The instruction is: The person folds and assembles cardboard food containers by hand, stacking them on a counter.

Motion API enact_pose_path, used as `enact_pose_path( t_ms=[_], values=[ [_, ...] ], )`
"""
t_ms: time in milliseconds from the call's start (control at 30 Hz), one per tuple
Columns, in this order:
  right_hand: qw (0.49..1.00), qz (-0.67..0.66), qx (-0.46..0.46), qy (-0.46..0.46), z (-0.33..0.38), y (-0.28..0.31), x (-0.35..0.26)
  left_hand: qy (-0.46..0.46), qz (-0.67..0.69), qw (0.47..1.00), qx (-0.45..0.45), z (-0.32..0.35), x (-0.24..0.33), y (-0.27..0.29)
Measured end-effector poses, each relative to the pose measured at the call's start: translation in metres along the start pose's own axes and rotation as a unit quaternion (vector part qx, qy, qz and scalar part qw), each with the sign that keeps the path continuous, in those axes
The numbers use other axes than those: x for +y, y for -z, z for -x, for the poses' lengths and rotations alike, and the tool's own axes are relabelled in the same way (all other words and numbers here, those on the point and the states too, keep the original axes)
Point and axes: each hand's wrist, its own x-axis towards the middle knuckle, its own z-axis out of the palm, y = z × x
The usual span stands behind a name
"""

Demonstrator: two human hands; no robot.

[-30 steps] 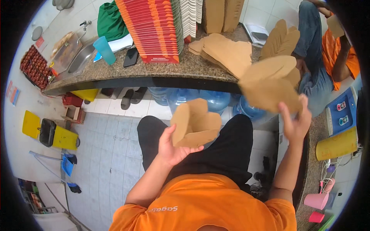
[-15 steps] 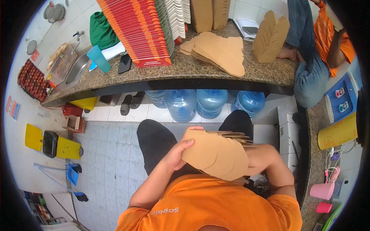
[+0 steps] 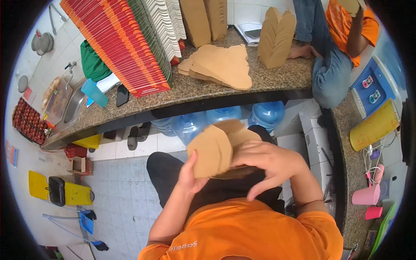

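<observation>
My left grip point(image 3: 189, 177) is closed on a bundle of brown boxes point(image 3: 209, 151), thumb against the left-hand flap. My right grip point(image 3: 273, 160) is loose: its fingers reach the bundle's right side, some tips hidden, while the thumb stands spread away. I hold the bundle above my lap, just out from the near edge of the desk point(image 3: 284, 80). Close to that edge lies a pile of flat cardboard point(image 3: 221, 67), with an upright brown stack point(image 3: 276, 41) toward the desk's right end. Left of the pile rises a tall red stack point(image 3: 121, 47).
</observation>
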Motion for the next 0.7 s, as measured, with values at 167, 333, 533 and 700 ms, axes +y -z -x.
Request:
enact_pose_path(
  t_ms=[167,333,533,700],
  values=[
    [0.937,0.314,0.096,-0.122,0.014,0.015,0.011,0.038,0.002,0.990,-0.132,-0.003,0.015,0.002],
    [0.774,0.556,0.254,-0.168,0.023,0.126,0.008,0.020,-0.137,0.990,-0.026,-0.035,-0.024,0.107],
    [0.635,0.662,0.219,-0.333,0.071,0.262,0.079,0.068,-0.107,0.982,0.141,-0.055,-0.048,0.137],
    [0.721,0.590,0.349,-0.102,-0.026,0.187,0.107,0.078,-0.201,0.968,0.124,-0.056,-0.052,0.146]
  ],
)
